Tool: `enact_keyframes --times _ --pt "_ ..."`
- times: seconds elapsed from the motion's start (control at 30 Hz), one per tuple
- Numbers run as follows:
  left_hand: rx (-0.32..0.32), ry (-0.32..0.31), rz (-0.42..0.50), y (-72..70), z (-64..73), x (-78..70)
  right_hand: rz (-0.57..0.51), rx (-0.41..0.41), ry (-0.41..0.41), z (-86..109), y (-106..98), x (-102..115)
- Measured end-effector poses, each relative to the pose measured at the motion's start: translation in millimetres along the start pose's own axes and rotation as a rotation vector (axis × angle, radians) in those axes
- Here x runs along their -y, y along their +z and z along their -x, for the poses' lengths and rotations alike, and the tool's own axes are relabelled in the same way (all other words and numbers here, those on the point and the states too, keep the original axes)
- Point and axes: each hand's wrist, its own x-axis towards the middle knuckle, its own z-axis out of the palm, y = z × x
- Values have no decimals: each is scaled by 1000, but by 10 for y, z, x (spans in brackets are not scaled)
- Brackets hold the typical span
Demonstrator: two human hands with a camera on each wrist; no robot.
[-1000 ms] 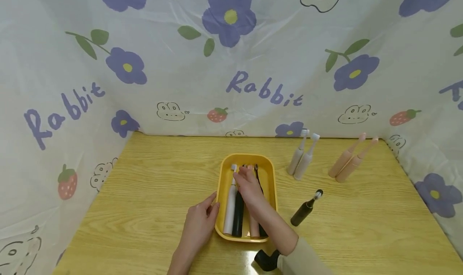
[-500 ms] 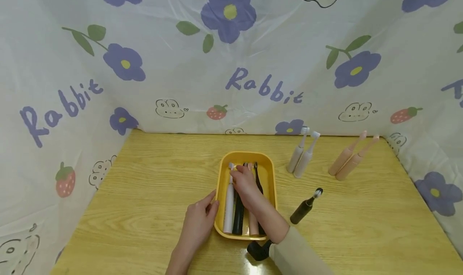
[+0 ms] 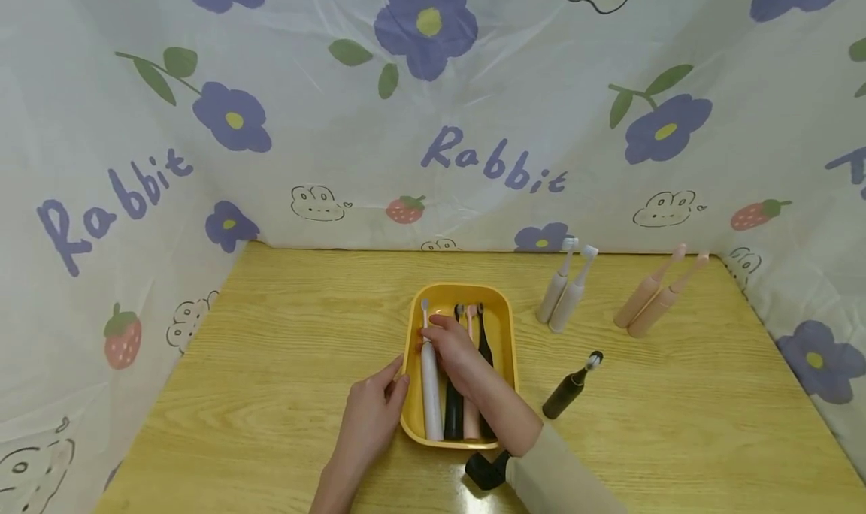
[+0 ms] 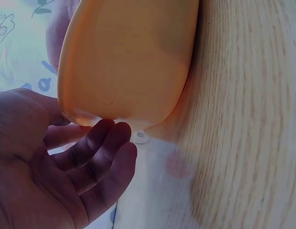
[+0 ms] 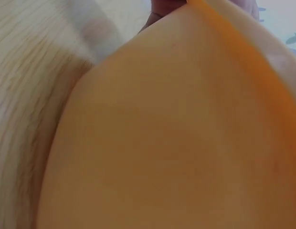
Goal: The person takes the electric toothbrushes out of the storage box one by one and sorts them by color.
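In the head view, a yellow tray [image 3: 513, 349] holds several electric toothbrushes lying lengthwise. My right hand [image 3: 461, 355] reaches in and pinches the white electric toothbrush [image 3: 431, 397] near its neck, at the tray's left side. Beside it lie a black toothbrush [image 3: 454, 412], a pink toothbrush [image 3: 470, 416] and another black toothbrush [image 3: 484, 341], partly hidden by the right hand and forearm. My left hand [image 3: 375, 409] rests against the tray's left wall; in the left wrist view, its relaxed fingers [image 4: 120, 138] touch the outside. The right wrist view is mostly filled by the tray's outer wall [image 5: 138, 143].
Two whitish toothbrushes [image 3: 568, 303] stand at the back right, with two pink toothbrushes [image 3: 652, 311] farther right. A black toothbrush [image 3: 567, 395] stands right of the tray. Patterned cloth [image 3: 338, 123] borders the wooden table [image 3: 304, 311].
My right fingers have moved left onto the white toothbrush and now pinch it. Its head has tilted left and its base has shifted right. The left hand stays against the tray.
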Motion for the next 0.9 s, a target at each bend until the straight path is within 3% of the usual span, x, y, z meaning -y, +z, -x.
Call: enact_keyframes --times 0.27,0.57,0.9 --pt "12 -32 -3 -10 -8 -23 213 123 4 233 -95 -22" --pt "18 -36 -3 -5 -18 -19 447 184 -102 450 -90 -50" --pt "28 -43 -12 7 -20 1 509 191 -214 536 -112 -122"
